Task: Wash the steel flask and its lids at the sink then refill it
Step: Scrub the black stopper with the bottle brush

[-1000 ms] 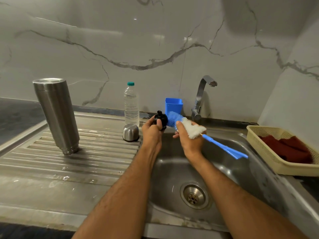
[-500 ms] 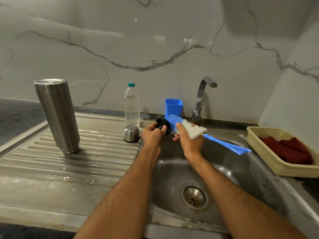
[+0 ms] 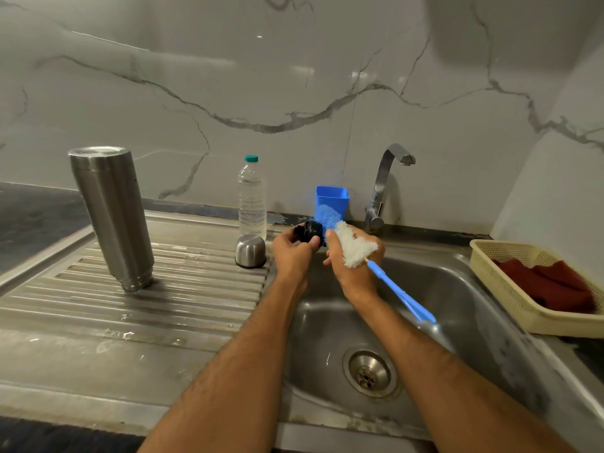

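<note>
The tall steel flask (image 3: 112,217) stands upside down on the ribbed drainboard at the left. Its steel cup lid (image 3: 250,251) rests mouth down beside the basin's left rim. My left hand (image 3: 292,251) grips the black inner lid (image 3: 309,231) over the back left of the sink. My right hand (image 3: 351,266) holds a bottle brush (image 3: 351,246) by its white and blue bristles, with the blue tip pressed against the black lid. The blue handle sticks out to the right over the basin.
A plastic water bottle (image 3: 251,199) and a blue cup (image 3: 331,199) stand at the back edge. The tap (image 3: 384,188) is behind the steel sink (image 3: 457,289); no water is running. A cream basket (image 3: 510,289) with a red cloth sits at the right.
The brush handle has swung downward and nearer to me while the bristle tip stays against the black lid. Both hands stay over the back of the sink.
</note>
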